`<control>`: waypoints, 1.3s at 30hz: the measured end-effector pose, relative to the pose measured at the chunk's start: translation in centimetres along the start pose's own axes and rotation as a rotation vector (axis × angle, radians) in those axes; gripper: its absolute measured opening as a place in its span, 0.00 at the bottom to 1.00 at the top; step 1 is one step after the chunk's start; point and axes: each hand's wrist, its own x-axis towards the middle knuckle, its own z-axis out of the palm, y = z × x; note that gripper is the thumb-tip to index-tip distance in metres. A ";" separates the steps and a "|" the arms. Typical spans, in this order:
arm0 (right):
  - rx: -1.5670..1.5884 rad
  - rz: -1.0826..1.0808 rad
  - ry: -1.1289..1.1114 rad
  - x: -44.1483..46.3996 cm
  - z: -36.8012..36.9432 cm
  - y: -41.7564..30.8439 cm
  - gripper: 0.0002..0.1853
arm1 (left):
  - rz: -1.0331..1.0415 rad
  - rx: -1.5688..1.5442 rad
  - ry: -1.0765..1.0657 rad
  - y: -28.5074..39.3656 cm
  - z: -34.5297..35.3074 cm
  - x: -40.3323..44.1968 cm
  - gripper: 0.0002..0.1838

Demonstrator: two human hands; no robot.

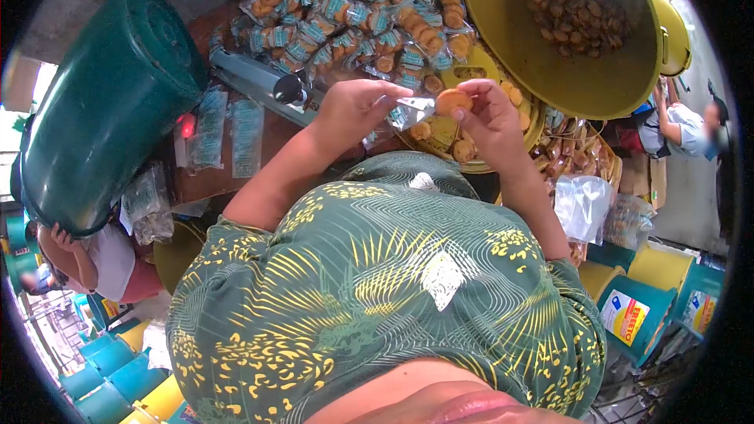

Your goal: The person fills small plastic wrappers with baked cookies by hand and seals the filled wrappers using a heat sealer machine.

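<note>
My left hand (363,110) pinches the edge of a small clear plastic bag (410,114) in front of my chest. Between the fingers and thumb of my right hand (496,122) is a round golden-brown cookie (452,101), at the bag's right side. Whether the cookie is partly inside the bag I cannot tell. Below both hands lies a round yellow tray (444,149) with loose cookies on it. To the left of my left hand stands a grey-blue long device with a black knob (289,89), which looks like a bag sealer.
Packed cookie bags (338,23) are heaped at the back. A large yellow tub (491,23) with loose cookies leans at the right. Flat printed bags (247,133) lie on the left, beside a big green barrel (102,110). Other people (110,259) are at both sides.
</note>
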 end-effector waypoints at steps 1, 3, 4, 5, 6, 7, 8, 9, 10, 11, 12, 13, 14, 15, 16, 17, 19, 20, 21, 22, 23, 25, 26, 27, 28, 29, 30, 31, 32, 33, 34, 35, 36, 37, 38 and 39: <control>-0.033 -0.038 0.053 0.2 -0.1 0.1 0.14 | 0.021 0.012 -0.013 -0.1 -0.2 -0.1 0.10; -0.282 -0.141 0.127 0.6 -0.3 -0.4 0.13 | 0.021 0.093 -0.029 0.2 -0.5 -0.3 0.11; -0.408 -0.193 0.164 0.7 -0.4 -0.7 0.13 | 0.023 0.133 -0.037 0.5 -0.5 -0.4 0.12; -0.449 -0.172 0.110 0.6 -0.2 -0.8 0.13 | 0.008 0.165 -0.064 0.7 -0.5 -0.5 0.14; -0.490 -0.152 0.056 0.6 0.1 -1.0 0.13 | -0.006 0.197 -0.090 0.9 -0.4 -0.6 0.16; -0.529 -0.132 0.002 0.5 0.5 -1.1 0.13 | -0.020 0.230 -0.116 1.2 -0.3 -0.6 0.18; -0.512 -0.126 -0.020 0.4 1.0 -1.1 0.12 | -0.010 0.238 -0.143 1.7 0.0 -0.7 0.20; -0.496 -0.119 -0.039 0.2 1.5 -1.1 0.12 | 0.002 0.246 -0.171 2.2 0.3 -0.7 0.23; -0.482 -0.110 -0.057 0.1 1.8 -1.1 0.12 | 0.014 0.250 -0.201 2.5 0.7 -0.6 0.26; -0.492 -0.162 -0.054 0.0 1.8 -0.8 0.12 | 0.006 0.248 -0.250 2.4 1.0 -0.8 0.32; -0.503 -0.214 -0.050 0.2 1.7 -0.4 0.12 | -0.033 0.176 -0.242 2.4 1.3 -0.7 0.32; -0.512 -0.266 -0.046 0.2 1.7 -0.2 0.12 | -0.072 0.105 -0.234 2.5 1.6 -0.6 0.33; -0.605 -0.326 -0.018 -0.1 1.9 -0.6 0.12 | -0.109 0.041 -0.226 2.9 1.9 -0.6 0.33; -0.698 -0.377 0.008 -0.1 2.2 -1.1 0.12 | -0.107 -0.002 -0.228 2.9 2.1 -0.4 0.34; -0.791 -0.428 0.035 -0.2 2.4 -1.4 0.12 | -0.106 -0.044 -0.230 2.9 2.3 -0.2 0.34; -0.793 -0.403 0.004 -0.2 2.2 -1.1 0.11 | -0.103 -0.085 -0.232 2.8 2.4 0.0 0.34; -0.757 -0.281 -0.009 -0.5 1.9 -0.9 0.12 | -0.305 -0.119 -0.416 2.6 2.2 0.6 0.33; -0.738 -0.221 -0.017 -0.6 1.7 -0.7 0.12 | -0.407 -0.135 -0.507 2.5 2.1 0.9 0.33; -0.702 -0.202 0.007 -0.7 1.4 -0.4 0.12 | -0.473 -0.165 -0.546 2.3 2.1 1.1 0.31; -0.666 -0.184 0.031 -0.9 0.8 0.2 0.13 | -0.538 -0.194 -0.585 2.1 2.1 1.3 0.30; -0.629 -0.168 0.057 -1.1 0.2 0.7 0.14 | -0.603 -0.220 -0.623 2.0 2.0 1.4 0.28; -0.898 -0.074 0.214 -1.1 -2.5 1.6 0.18 | -0.556 -0.349 -0.546 0.9 2.2 0.9 0.26; -1.032 -0.023 0.291 -1.2 -4.3 2.3 0.21 | -0.532 -0.415 -0.504 0.3 2.3 0.6 0.25; -1.227 0.012 0.314 -1.4 -6.7 3.7 0.25 | -0.522 -0.437 -0.481 -0.1 2.4 0.4 0.25; -1.423 0.048 0.336 -2.0 -8.9 5.5 0.29 | -0.511 -0.459 -0.458 -0.4 2.4 0.3 0.26; -1.410 0.130 0.312 -2.8 -10.5 6.9 0.30 | -0.498 -0.481 -0.433 -0.6 2.4 0.2 0.26; -1.396 0.208 0.287 -3.4 -11.9 8.2 0.30 | -0.471 -0.442 -0.451 -0.9 2.3 0.1 0.26; -1.380 0.281 0.259 -3.5 -12.7 8.9 0.31 | -0.444 -0.402 -0.465 -1.1 2.1 0.0 0.26; -1.294 0.281 0.284 -3.5 -13.4 9.6 0.30 | -0.418 -0.360 -0.475 -1.1 2.0 0.0 0.26; -1.207 0.283 0.303 -3.3 -13.6 9.8 0.29 | -0.407 -0.320 -0.486 -0.9 1.8 0.0 0.26; -1.117 0.290 0.322 -3.3 -13.6 10.2 0.28 | -0.398 -0.281 -0.500 -0.6 1.5 0.0 0.26; -0.908 0.282 0.364 -3.2 -13.5 10.7 0.27 | -0.389 -0.242 -0.516 -0.4 1.4 -0.1 0.25; -0.698 0.273 0.406 -3.0 -13.4 11.0 0.25 | -0.394 -0.234 -0.521 -0.4 1.4 -0.2 0.25; -0.489 0.261 0.445 -2.7 -13.4 11.3 0.24 | -0.396 -0.227 -0.528 -0.4 1.4 -0.2 0.25; -0.291 0.316 0.453 -2.4 -13.8 11.6 0.24 | -0.396 -0.219 -0.534 -0.4 1.5 -0.2 0.25; -0.094 0.369 0.457 -2.1 -13.9 11.5 0.23 | -0.413 -0.214 -0.543 0.0 1.4 0.1 0.25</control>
